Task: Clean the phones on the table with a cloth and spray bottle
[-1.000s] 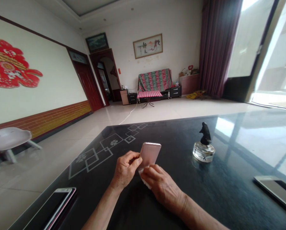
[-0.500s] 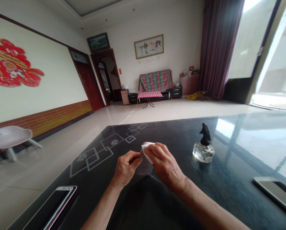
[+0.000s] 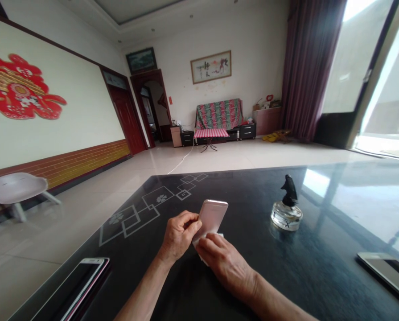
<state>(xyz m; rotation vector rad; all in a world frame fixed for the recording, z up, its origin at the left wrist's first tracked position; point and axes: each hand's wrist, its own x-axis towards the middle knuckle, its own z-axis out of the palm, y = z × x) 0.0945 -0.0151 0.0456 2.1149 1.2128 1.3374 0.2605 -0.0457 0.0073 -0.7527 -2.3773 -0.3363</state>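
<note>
My left hand (image 3: 181, 234) pinches the left edge of a pale pinkish smartphone (image 3: 213, 215), which is held tilted up above the dark glossy table (image 3: 146, 285). Against the phone's lower part, my right hand (image 3: 226, 263) is closed on a white wipe (image 3: 203, 257); only small bits of it show around the fingers. The phone's upper part is uncovered, and its lower end is hidden behind the right hand and the wipe.
A second smartphone (image 3: 75, 290) lies at the table's left, and another phone (image 3: 388, 274) at its right edge. A clear spray bottle (image 3: 286, 214) with a black top stands right of my hands. Beyond the table are a white chair (image 3: 18, 189) and a small checked folding table (image 3: 211, 133).
My right hand has moved down the phone with the wipe, from its top end to its lower part, uncovering the upper surface. My left hand keeps its hold on the edge.
</note>
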